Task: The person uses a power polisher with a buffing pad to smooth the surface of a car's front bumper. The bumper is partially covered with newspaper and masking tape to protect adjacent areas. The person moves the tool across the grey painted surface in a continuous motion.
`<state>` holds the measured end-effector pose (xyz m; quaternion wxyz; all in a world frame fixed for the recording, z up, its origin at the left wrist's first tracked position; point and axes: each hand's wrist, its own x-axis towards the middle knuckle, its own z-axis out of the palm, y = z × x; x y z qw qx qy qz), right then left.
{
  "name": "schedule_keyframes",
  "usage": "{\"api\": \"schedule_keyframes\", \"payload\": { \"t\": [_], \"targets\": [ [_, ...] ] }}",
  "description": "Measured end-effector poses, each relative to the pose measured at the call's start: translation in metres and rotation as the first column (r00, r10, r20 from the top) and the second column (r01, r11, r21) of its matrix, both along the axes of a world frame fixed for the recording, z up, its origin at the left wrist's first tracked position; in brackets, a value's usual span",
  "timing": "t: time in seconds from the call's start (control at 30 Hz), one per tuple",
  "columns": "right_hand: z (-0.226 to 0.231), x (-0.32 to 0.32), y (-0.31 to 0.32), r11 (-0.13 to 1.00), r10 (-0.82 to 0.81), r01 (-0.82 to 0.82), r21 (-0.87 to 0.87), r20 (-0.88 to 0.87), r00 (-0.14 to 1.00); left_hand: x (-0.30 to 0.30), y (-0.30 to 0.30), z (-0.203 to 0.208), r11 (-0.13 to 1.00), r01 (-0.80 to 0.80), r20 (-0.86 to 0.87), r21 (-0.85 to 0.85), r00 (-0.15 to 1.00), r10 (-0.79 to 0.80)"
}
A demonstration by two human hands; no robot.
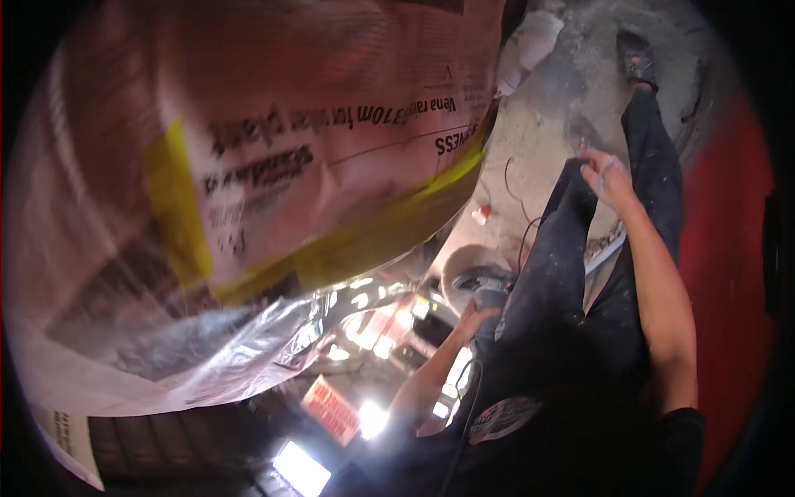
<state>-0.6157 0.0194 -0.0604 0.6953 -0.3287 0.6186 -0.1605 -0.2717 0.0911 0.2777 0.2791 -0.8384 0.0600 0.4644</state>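
Observation:
My left hand (pixel 478 319) is low in the middle, closed round a dark grey tool (pixel 492 298). Its exact kind cannot be made out. Just beyond the tool, a round pale form with a dark centre (pixel 474 275) shows; whether the two are joined is unclear. My right hand (pixel 611 180) rests at the bent knee of my dark, dust-specked trousers (pixel 553 240). Its thumb and fingers look slightly apart, with no tool visible in them. At the left bulges a large panel masked with printed paper (pixel 331 74), yellow tape (pixel 178 207) and clear plastic film (pixel 273 340).
A dusty concrete floor (pixel 538 124) holds a small red-and-white object (pixel 480 215) and a thin dark cable (pixel 523 240). A red panel (pixel 733 315) stands along the right. Bright lamps (pixel 302 470) shine near a sign with red print (pixel 331 410) at the lower left.

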Motion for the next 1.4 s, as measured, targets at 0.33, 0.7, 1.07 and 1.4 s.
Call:
{"api": "schedule_keyframes", "payload": {
  "t": [0.33,0.7,1.07,1.4],
  "targets": [
    [0.064,-0.01,0.058,0.851,-0.522,0.525,-0.01,0.085,0.848,-0.001,-0.021,-0.037,0.813,0.561,-0.099,-0.157,0.81,-0.578],
    [0.169,0.035,0.149,0.909,-0.301,0.166,0.383,0.328,0.896,-0.046,-0.086,-0.001,0.318,0.8,-0.217,-0.509,0.238,-0.947],
    [0.272,0.023,0.07,0.966,0.086,0.1,-0.24,0.658,0.748,-0.145,-0.093,-0.004,0.164,0.249,-0.073,-0.955,0.338,-0.938],
    [0.338,0.103,0.09,0.815,-0.497,0.576,-0.065,0.434,0.751,-0.184,-0.113,0.084,0.3,-0.191,-0.347,-0.935,0.674,-0.652]
  ]
}}
